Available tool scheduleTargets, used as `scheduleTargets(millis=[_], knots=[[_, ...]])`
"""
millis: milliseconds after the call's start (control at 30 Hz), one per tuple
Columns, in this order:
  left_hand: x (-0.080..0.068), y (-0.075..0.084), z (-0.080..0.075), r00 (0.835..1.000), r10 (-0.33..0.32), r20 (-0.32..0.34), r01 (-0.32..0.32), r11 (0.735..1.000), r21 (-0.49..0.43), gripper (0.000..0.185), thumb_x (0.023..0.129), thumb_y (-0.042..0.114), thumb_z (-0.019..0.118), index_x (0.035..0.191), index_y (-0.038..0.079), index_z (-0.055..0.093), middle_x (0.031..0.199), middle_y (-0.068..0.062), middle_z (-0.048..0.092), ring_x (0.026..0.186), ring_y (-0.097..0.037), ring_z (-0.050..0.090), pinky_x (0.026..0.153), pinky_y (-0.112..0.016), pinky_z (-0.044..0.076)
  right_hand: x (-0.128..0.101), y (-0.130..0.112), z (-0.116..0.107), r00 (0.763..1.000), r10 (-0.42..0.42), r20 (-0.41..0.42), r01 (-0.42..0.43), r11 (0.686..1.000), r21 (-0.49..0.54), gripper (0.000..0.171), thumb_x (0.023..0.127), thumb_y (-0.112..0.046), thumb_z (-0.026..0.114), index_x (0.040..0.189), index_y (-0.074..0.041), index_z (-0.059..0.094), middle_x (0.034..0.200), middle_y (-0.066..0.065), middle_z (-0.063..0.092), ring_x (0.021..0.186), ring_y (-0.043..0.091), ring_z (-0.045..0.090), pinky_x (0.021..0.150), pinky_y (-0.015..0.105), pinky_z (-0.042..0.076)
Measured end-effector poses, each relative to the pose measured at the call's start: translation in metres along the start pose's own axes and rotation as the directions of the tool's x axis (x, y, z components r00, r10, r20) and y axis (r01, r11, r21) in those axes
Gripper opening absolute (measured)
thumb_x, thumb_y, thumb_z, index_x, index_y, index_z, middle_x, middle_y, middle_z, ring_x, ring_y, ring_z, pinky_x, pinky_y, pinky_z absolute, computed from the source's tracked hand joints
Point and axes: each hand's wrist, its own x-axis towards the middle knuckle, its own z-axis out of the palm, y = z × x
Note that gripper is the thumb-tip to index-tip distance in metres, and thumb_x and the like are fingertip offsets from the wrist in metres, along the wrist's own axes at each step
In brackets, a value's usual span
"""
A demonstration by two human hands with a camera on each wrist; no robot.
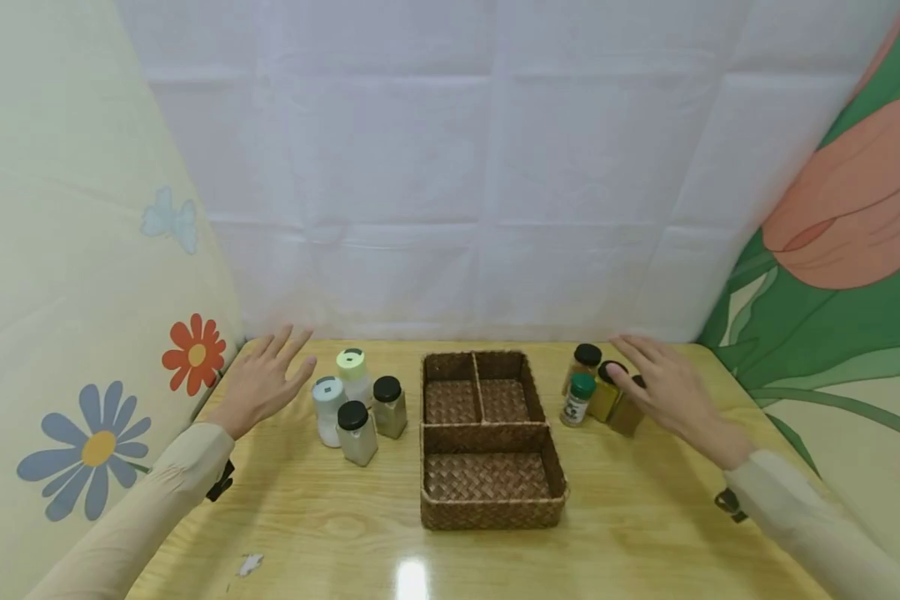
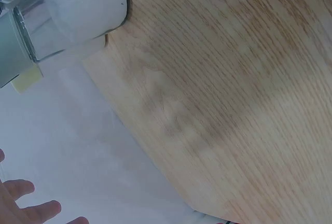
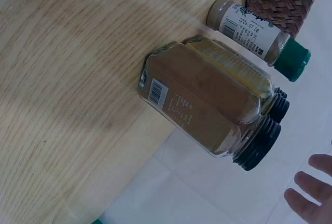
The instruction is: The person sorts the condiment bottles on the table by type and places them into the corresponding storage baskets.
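Observation:
My left hand (image 1: 264, 383) is held above the table with its fingers spread, just left of a group of jars. That group has a white jar with a pale blue lid (image 1: 328, 412), one with a yellow-green lid (image 1: 354, 375), and two black-lidded jars, the nearer (image 1: 357, 435) holding pale powder. On the other side my right hand (image 1: 671, 392), fingers extended, hovers over a black-lidded jar of brown powder (image 3: 202, 99) and partly covers it in the head view. Beside that jar stand a yellow one (image 1: 604, 392), a green-capped shaker (image 3: 254, 35) and another black-lidded jar (image 1: 585, 362).
A brown woven basket (image 1: 492, 513) with three compartments sits between the two jar groups. The wooden table (image 1: 330, 533) meets a white cloth (image 1: 450, 208) at the back, and patterned cloths hang at both sides. A pale worn patch (image 1: 251, 565) marks the table's front left.

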Motion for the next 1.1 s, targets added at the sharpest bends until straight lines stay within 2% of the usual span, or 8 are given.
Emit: scheduleTargets(millis=[200, 400, 600, 833, 1000, 1100], knots=[[0.000, 0.000, 0.001, 1.000, -0.001, -0.005, 0.001, 1.000, -0.014, 0.062, 0.104, 0.045, 0.042, 0.156, 0.012, 0.033, 0.158, -0.024, 0.025, 0.141, -0.048, 0.025, 0.110, -0.062, 0.023, -0.001, -0.001, 0.004, 0.995, -0.048, -0.082, 0.051, 0.998, 0.032, 0.051, 0.101, -0.036, 0.056, 0.138, -0.001, 0.056, 0.133, 0.026, 0.055, 0.116, 0.048, 0.053, 0.093, 0.061, 0.040], [0.000, 0.001, 0.001, 1.000, -0.006, 0.005, 0.006, 1.000, -0.020, 0.062, 0.104, 0.046, 0.042, 0.156, 0.013, 0.031, 0.159, -0.023, 0.023, 0.141, -0.048, 0.024, 0.109, -0.063, 0.023, -0.001, -0.006, 0.005, 0.994, -0.069, -0.082, 0.072, 0.997, 0.035, 0.051, 0.102, -0.037, 0.055, 0.136, 0.002, 0.057, 0.132, 0.026, 0.056, 0.115, 0.047, 0.054, 0.093, 0.061, 0.041], [0.000, 0.002, 0.001, 1.000, -0.009, 0.012, 0.009, 0.999, -0.033, 0.063, 0.104, 0.047, 0.041, 0.156, 0.013, 0.031, 0.159, -0.023, 0.023, 0.141, -0.049, 0.024, 0.107, -0.064, 0.026, 0.000, -0.013, 0.007, 0.988, -0.115, -0.101, 0.121, 0.991, 0.057, 0.048, 0.099, -0.031, 0.061, 0.134, 0.002, 0.059, 0.130, 0.025, 0.057, 0.113, 0.046, 0.056, 0.089, 0.061, 0.044], [0.000, 0.003, 0.002, 1.000, -0.005, 0.015, 0.006, 0.998, -0.057, 0.064, 0.104, 0.048, 0.040, 0.156, 0.011, 0.031, 0.159, -0.024, 0.023, 0.140, -0.051, 0.024, 0.106, -0.065, 0.027, 0.000, -0.018, 0.012, 0.969, -0.206, -0.139, 0.223, 0.968, 0.119, 0.047, 0.104, -0.034, 0.052, 0.132, 0.003, 0.059, 0.125, 0.025, 0.060, 0.107, 0.043, 0.060, 0.080, 0.058, 0.050], [0.000, 0.003, 0.004, 1.000, -0.005, 0.026, 0.006, 0.998, -0.066, 0.065, 0.104, 0.050, 0.038, 0.157, 0.012, 0.030, 0.159, -0.023, 0.022, 0.140, -0.052, 0.024, 0.105, -0.066, 0.027, 0.001, -0.023, 0.018, 0.954, -0.265, -0.142, 0.286, 0.945, 0.159, 0.054, 0.107, -0.042, 0.041, 0.133, 0.001, 0.059, 0.127, 0.025, 0.059, 0.111, 0.043, 0.058, 0.083, 0.058, 0.049], [-0.001, 0.003, 0.004, 1.000, -0.008, 0.028, 0.010, 0.997, -0.072, 0.066, 0.104, 0.052, 0.037, 0.157, 0.013, 0.029, 0.159, -0.023, 0.022, 0.139, -0.053, 0.025, 0.104, -0.067, 0.028, 0.001, -0.027, 0.020, 0.950, -0.279, -0.141, 0.301, 0.937, 0.176, 0.052, 0.107, -0.041, 0.042, 0.136, -0.001, 0.058, 0.129, 0.025, 0.058, 0.114, 0.043, 0.057, 0.085, 0.059, 0.048]])
